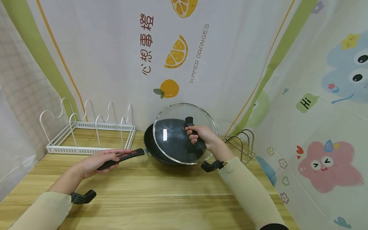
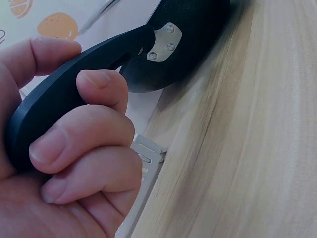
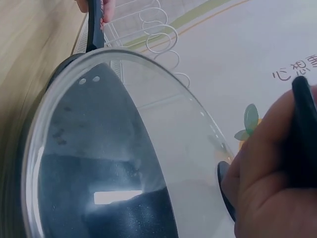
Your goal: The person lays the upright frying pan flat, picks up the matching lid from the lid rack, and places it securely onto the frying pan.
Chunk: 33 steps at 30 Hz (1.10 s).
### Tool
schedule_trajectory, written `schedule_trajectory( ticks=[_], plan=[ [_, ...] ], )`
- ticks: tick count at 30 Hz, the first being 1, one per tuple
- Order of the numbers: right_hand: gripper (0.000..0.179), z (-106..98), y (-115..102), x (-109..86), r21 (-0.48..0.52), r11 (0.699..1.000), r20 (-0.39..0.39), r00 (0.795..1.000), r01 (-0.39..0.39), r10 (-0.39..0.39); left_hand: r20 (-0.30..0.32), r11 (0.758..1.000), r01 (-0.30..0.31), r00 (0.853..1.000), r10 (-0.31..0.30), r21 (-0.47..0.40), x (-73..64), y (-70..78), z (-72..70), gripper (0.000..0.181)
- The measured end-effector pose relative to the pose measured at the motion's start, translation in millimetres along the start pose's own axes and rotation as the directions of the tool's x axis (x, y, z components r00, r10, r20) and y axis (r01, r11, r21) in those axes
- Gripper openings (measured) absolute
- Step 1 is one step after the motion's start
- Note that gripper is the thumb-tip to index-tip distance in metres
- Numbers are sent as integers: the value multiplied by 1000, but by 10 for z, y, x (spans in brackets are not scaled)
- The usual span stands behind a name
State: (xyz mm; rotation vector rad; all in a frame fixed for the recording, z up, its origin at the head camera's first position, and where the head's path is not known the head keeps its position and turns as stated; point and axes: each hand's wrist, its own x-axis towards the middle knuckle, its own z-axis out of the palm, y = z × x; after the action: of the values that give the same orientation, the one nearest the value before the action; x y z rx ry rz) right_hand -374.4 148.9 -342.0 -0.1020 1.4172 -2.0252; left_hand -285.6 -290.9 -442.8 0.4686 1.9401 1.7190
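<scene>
A black wok (image 1: 149, 137) sits near the back of the wooden table, its long handle (image 1: 133, 154) pointing left. My left hand (image 1: 97, 161) grips that handle; in the left wrist view the fingers (image 2: 89, 131) curl round it, near the riveted metal bracket (image 2: 166, 43). Over the wok is a clear glass lid (image 1: 172, 110) with a metal rim, tilted up at the back. My right hand (image 1: 199, 135) holds the lid by its black handle (image 1: 189, 120). In the right wrist view the lid (image 3: 183, 124) covers only part of the wok (image 3: 59, 69).
A white wire rack (image 1: 92, 148) stands at the back left of the table (image 1: 161, 198). To the right of the wok is a small metal rack (image 1: 242, 147) with upright loops. Printed cloths (image 1: 120, 64) hang behind and at both sides.
</scene>
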Motion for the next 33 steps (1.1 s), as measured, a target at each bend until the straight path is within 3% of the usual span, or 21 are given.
schedule_trajectory(
  ticks=[11,19,27,33],
  plan=[
    [16,-5,-12,143,1,998,-13,998,-62,62,-47,999,25,999,-23,36,8,28,19,50],
    [17,13,-33,270,-10,993,-77,990,-121,120,-35,999,25,999,-24,27,-3,21,17,51],
    [20,18,-84,411,21,979,-46,978,-204,205,-36,999,13,999,-12,35,-1,28,22,50],
    [23,33,-88,523,32,975,-45,974,-221,222,-35,999,20,999,-18,47,-2,34,23,50]
  ],
)
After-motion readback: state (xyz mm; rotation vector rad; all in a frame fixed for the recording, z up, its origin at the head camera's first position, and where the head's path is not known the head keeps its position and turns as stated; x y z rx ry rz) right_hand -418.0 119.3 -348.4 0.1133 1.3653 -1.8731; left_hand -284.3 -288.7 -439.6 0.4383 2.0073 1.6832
